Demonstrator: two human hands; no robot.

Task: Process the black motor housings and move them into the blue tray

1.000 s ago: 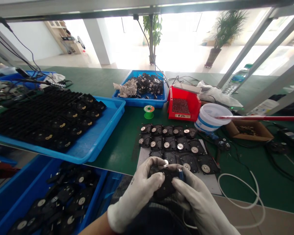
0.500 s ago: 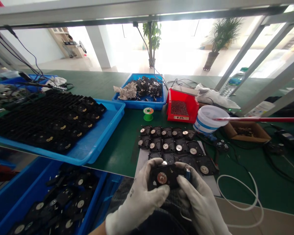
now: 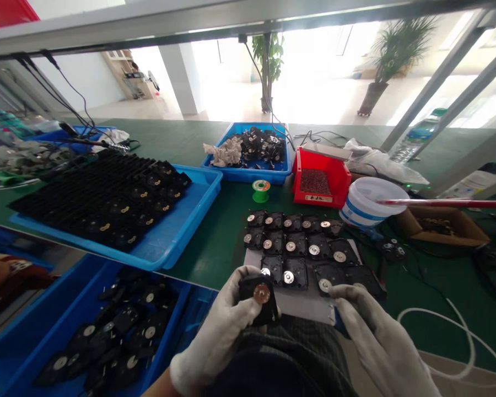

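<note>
My gloved left hand (image 3: pixel 227 325) is closed around a black plastic housing (image 3: pixel 268 310) with a round, copper-tinted metal disc on its face. The housing is held tilted above my lap, its disc turned up. My gloved right hand (image 3: pixel 376 331) is at the right, its fingers drawn together, apart from that housing. A small blue piece (image 3: pixel 341 322) shows under its fingers, mostly hidden. Close to the right fingertips lies a black housing with a silver disc (image 3: pixel 324 285). Several similar housings (image 3: pixel 290 246) are laid out in rows on a grey sheet (image 3: pixel 300 302).
At the left is a blue tray (image 3: pixel 190 215) of stacked black parts; below it, a blue bin (image 3: pixel 20 355) of loose housings. Beyond the rows stand a solder spool (image 3: pixel 261 191), a red bin (image 3: pixel 322 190), a white bucket (image 3: pixel 361 215) and a cardboard box (image 3: pixel 442 240).
My right hand has let go of the housing and moved right, near the laid-out rows. The left hand alone now holds the housing, slightly further left. The view has shifted a little.
</note>
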